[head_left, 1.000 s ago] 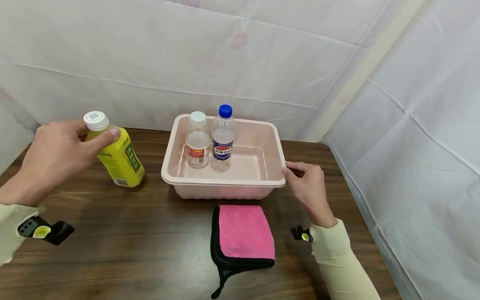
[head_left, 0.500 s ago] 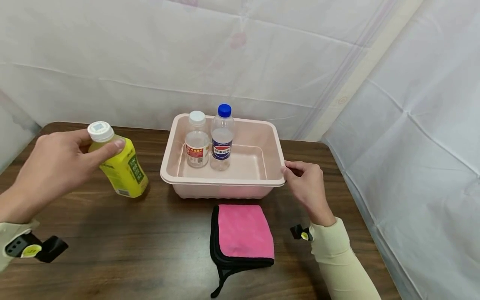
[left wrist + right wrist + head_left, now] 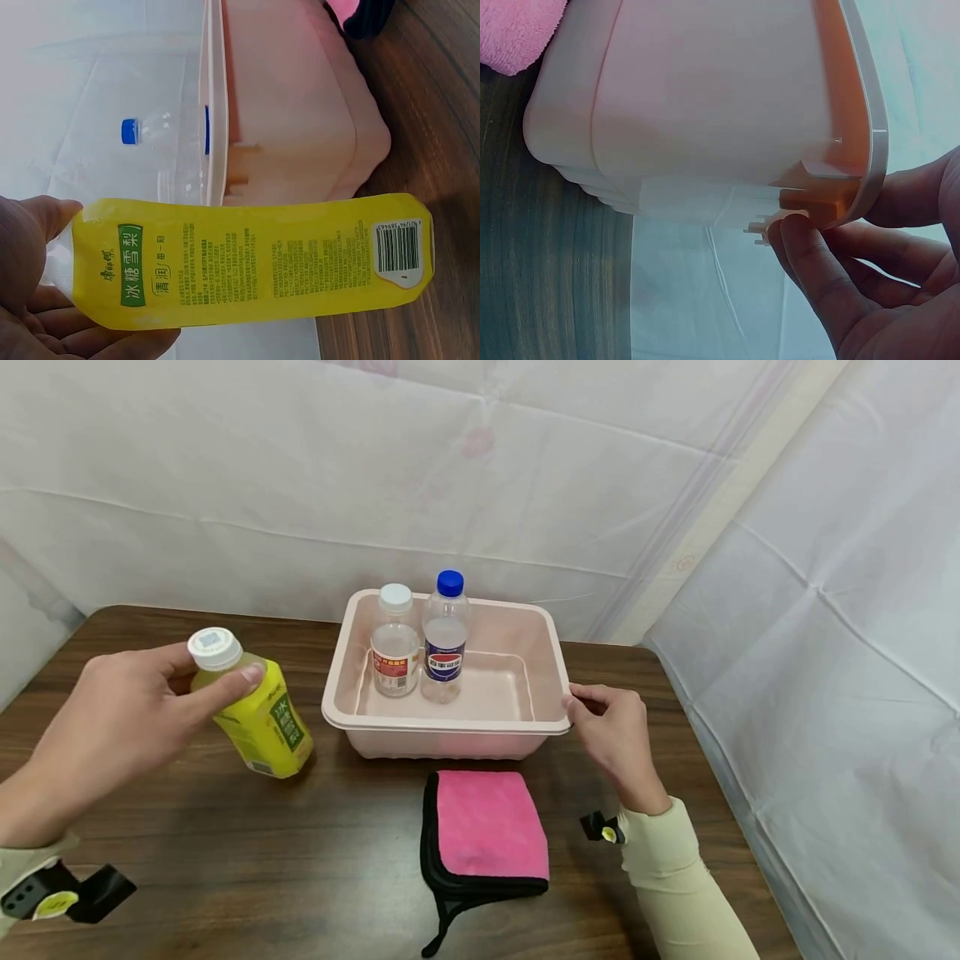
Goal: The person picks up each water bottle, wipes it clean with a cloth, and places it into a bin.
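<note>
My left hand (image 3: pixel 138 710) grips a yellow drink bottle (image 3: pixel 264 720) round its upper part, just below the white cap (image 3: pixel 214 648). The bottle leans, its base close over the wooden table left of the pale pink basin (image 3: pixel 517 727). In the left wrist view the label and barcode of the yellow bottle (image 3: pixel 255 262) face the camera. My right hand (image 3: pixel 617 735) pinches the basin's right rim; in the right wrist view its fingers (image 3: pixel 810 262) curl under the rim. Inside the basin stand a white-capped clear bottle (image 3: pixel 395 652) and a blue-capped Pepsi bottle (image 3: pixel 446 647).
A folded pink cloth (image 3: pixel 491 827) with black edging and a loop lies in front of the basin on the wooden table (image 3: pixel 300 877). White sheeting (image 3: pixel 300 468) hangs behind the table and along its right side.
My left hand has brought the yellow bottle nearer to me and a little to the right. My right hand stays on the basin's rim, and the basin has not moved.
</note>
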Motion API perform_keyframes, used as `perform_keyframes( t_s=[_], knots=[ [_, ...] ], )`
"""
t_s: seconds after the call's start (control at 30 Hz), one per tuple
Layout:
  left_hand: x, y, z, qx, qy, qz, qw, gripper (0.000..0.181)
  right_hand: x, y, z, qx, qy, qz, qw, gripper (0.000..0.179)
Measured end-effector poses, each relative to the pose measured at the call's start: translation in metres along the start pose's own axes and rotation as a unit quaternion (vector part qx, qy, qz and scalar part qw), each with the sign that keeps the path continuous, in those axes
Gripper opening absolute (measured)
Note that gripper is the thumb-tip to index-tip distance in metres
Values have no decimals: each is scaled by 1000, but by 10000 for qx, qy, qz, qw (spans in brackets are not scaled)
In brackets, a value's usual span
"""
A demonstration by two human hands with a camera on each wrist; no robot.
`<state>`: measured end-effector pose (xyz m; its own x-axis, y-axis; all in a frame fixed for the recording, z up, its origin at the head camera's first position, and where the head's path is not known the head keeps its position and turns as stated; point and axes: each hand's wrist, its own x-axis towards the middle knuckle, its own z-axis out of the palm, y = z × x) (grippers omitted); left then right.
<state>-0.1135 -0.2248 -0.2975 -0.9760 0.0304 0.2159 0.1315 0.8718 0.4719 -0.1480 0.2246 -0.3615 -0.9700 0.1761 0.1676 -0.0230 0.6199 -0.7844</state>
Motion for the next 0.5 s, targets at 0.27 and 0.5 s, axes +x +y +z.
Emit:
perform_keyframes(
  t_s=[0.27, 0.5],
  knots=[
    [-10, 9, 4, 1, -17, 57, 10000, 47, 0, 1, 0, 32, 0, -1, 10000, 21],
    [-17, 14, 6, -67, 115, 187, 9997, 41, 1, 1, 0, 49, 14, -46, 10000, 21]
  ],
)
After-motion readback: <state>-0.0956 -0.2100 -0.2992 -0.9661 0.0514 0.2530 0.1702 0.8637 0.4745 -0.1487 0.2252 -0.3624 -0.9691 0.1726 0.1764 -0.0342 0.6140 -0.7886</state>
